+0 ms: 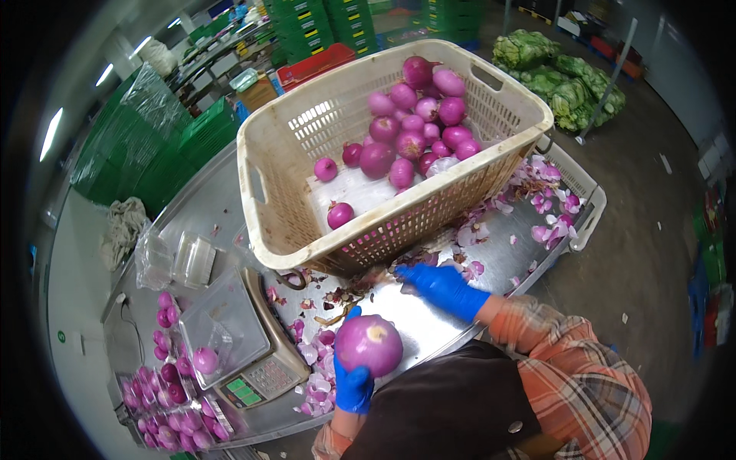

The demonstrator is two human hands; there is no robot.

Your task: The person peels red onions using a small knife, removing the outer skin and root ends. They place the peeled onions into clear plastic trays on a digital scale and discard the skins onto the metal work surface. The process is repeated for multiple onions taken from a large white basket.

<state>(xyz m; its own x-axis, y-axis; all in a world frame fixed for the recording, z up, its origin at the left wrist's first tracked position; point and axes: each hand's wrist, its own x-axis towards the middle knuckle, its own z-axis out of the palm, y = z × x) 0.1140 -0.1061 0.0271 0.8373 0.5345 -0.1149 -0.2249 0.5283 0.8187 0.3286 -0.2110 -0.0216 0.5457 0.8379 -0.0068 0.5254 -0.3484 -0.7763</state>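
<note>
My left hand (353, 382), in a blue glove, holds a large peeled purple onion (369, 346) in front of my body. My right hand (432, 284), gloved in blue too, is over the metal table (402, 328) by the basket's near side; dry skin scraps lie by its fingertips, and whether it grips any is unclear. A tall cream plastic basket (368, 230) with purple onions (378, 160) inside stands beyond both hands. To the left, a digital scale (276, 376) bears one onion (205, 360) and a clear plastic tray on its plate.
Packed onions in clear trays (184, 428) lie at the table's left end, below empty clear trays (194, 260). Onion peels (316, 394) are strewn beside the scale and at the right by a low crate (592, 215). Green crates (155, 144) and bagged leafy vegetables (566, 86) stand beyond.
</note>
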